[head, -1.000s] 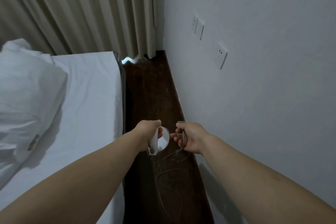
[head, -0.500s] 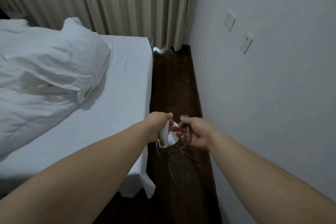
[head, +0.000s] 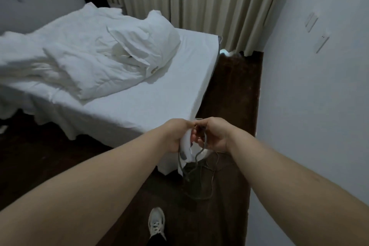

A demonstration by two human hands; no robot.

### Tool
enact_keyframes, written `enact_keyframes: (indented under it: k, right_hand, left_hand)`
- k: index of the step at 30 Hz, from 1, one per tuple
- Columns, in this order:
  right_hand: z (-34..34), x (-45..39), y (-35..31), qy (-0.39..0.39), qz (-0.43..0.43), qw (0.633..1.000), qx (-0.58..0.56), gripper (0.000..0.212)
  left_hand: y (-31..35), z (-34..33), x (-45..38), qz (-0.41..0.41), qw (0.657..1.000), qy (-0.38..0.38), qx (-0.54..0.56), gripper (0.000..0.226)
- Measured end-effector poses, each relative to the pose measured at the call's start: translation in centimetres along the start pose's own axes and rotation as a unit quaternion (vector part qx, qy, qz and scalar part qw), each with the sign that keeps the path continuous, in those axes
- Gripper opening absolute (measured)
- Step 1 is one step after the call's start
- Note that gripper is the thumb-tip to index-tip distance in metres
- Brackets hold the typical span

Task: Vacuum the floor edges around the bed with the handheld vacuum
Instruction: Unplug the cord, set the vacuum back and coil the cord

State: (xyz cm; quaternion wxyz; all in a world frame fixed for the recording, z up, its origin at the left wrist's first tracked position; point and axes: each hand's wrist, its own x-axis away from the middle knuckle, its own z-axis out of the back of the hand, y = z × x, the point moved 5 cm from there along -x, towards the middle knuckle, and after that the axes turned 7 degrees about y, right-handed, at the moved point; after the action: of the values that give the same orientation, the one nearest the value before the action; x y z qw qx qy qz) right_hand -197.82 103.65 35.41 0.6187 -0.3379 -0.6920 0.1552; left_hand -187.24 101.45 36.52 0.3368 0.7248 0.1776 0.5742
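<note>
Head view shows the left hand (head: 175,135) curled round the white handheld vacuum (head: 185,145) just off the near corner of the bed (head: 159,95), while the right hand (head: 214,133), touching it, pinches a grey cord (head: 201,175). Loops of that cord dangle beneath the vacuum over the dark floor (head: 235,89). My guess is the slack could snag the shoe (head: 156,222) or get sucked in.

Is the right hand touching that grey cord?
Touching. The head view shows the right hand with its fingers curled round the grey cord, which hangs in loops below the white vacuum.
</note>
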Motion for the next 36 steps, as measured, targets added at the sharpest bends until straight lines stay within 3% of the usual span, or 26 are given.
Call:
enact_keyframes:
  k: [8,20,28,32,36]
  right_hand:
    - [-10.6,3.0,4.8,-0.093,-0.033,0.988,0.119,0.022]
    - [-37.7,2.1,11.2,-0.229,-0.064,0.936,0.260,0.018]
    - [-54.9,0.9,14.3,-0.259,-0.026,0.914,0.312,0.013]
    - [-60.6,-0.5,12.9,-0.227,-0.004,0.923,0.311,0.011]
    - [-67.2,-3.5,9.8,-0.246,0.000,0.918,0.312,0.012]
  left_hand:
    - [-4.7,9.0,8.8,-0.005,0.992,0.069,0.108,0.023]
    - [-9.8,33.1,19.3,-0.025,0.957,0.183,0.225,0.027]
    - [-11.2,49.7,23.6,-0.031,0.903,0.338,0.265,0.020]
    - [-10.7,56.3,24.3,-0.021,0.873,0.391,0.290,0.026]
    - [-8.9,63.3,24.4,-0.031,0.838,0.430,0.336,0.024]
